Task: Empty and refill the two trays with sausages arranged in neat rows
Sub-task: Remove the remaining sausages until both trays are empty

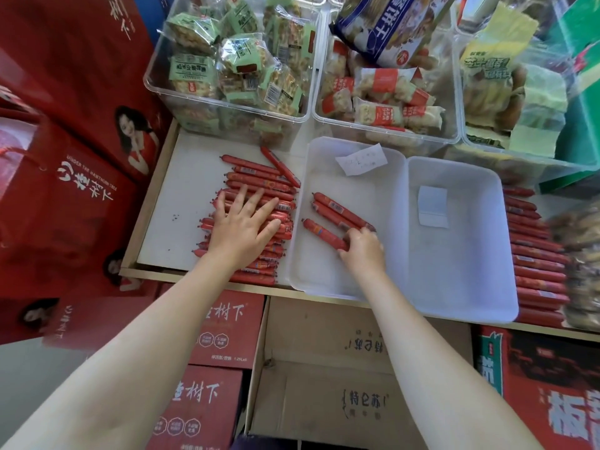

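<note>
Two translucent white trays stand side by side on the shelf: the left tray (324,164) and the right tray (480,254). Three red sausages (334,211) lie slanted in the left tray. My right hand (363,250) grips their near ends with curled fingers. A pile of red sausages (256,180) lies on the white shelf left of the trays. My left hand (242,227) rests flat on that pile with fingers spread. Another row of sausages (535,254) lies right of the right tray. A paper slip (362,159) sits in the left tray and a white label (433,206) in the right.
Clear bins of wrapped snacks (233,60) stand behind the trays at the back of the shelf. Red gift boxes (65,177) stack on the left. An open cardboard box (324,368) and red cartons (224,329) sit below the shelf edge.
</note>
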The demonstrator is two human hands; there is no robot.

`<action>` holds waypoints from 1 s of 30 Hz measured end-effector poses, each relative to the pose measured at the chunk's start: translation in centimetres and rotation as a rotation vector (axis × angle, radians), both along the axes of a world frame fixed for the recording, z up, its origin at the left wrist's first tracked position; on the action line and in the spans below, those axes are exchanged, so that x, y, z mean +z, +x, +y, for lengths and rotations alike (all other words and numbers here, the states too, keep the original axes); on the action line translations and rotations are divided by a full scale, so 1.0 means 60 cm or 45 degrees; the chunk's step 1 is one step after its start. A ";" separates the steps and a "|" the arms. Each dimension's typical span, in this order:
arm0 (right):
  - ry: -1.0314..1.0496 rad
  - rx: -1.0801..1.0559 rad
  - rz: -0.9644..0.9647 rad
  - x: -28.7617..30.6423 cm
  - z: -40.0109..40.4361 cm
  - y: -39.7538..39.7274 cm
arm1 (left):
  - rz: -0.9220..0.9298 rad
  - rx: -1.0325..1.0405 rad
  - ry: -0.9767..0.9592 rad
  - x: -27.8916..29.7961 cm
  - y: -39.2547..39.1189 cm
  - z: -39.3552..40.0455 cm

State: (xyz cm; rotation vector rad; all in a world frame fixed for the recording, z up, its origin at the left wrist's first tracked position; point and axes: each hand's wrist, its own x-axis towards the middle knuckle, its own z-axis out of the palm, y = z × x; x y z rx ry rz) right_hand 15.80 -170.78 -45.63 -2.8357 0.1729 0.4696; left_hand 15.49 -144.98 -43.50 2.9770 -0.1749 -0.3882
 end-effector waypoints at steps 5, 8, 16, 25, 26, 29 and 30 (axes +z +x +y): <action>0.422 -0.260 0.056 0.023 0.011 -0.019 | 0.015 0.029 -0.127 0.008 -0.012 0.007; 1.278 -0.671 0.190 0.084 0.022 -0.042 | -0.032 0.168 -0.372 0.027 -0.023 -0.006; 2.065 -0.798 0.628 0.203 0.024 -0.113 | 0.418 0.728 -1.976 0.175 -0.073 -0.140; 1.755 -0.624 0.530 0.260 -0.074 -0.168 | 0.491 0.692 -1.920 0.201 -0.137 -0.259; 1.689 -0.604 0.474 0.263 -0.096 -0.176 | 0.462 0.714 -1.869 0.201 -0.142 -0.285; 1.435 -0.594 0.250 0.258 -0.194 -0.193 | 0.296 0.697 -1.661 0.181 -0.150 -0.373; 1.339 -0.607 0.154 0.255 -0.237 -0.196 | 0.200 0.590 -1.509 0.169 -0.154 -0.405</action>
